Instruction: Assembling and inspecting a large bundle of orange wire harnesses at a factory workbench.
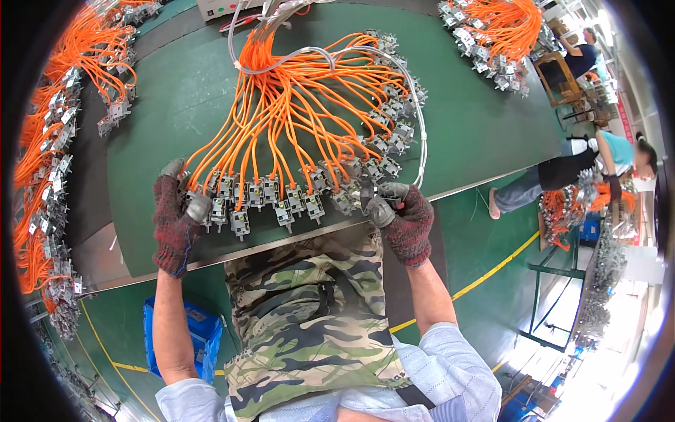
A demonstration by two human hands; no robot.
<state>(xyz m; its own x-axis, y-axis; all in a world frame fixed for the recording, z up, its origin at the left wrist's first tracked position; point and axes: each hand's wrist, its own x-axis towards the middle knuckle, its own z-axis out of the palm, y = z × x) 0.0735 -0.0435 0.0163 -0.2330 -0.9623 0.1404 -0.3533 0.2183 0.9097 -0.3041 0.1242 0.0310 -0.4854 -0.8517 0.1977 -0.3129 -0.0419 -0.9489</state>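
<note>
A bundle of orange cables [281, 84] fans out over the green-topped table [169, 119]. Each cable ends in a small grey metal block [284, 213] with a short stem, and these blocks line up along the near edge and curve up the right side. Both hands wear dark red knit gloves with grey fingertips. At the row's left end my left hand [176, 219] has its thumb and fingers around the outermost blocks. My right hand [404, 219] is closed on a small dark tool [368, 193] against the blocks on the right; its exact kind is hidden by the fingers.
Clear tubing [420, 126] loops around the bundle toward a pale box [214, 8] at the back. More orange cable bundles lie at left [42, 169] and back right [503, 35]. A blue crate [204, 337] stands below left. A co-worker [583, 165] bends over parts at right.
</note>
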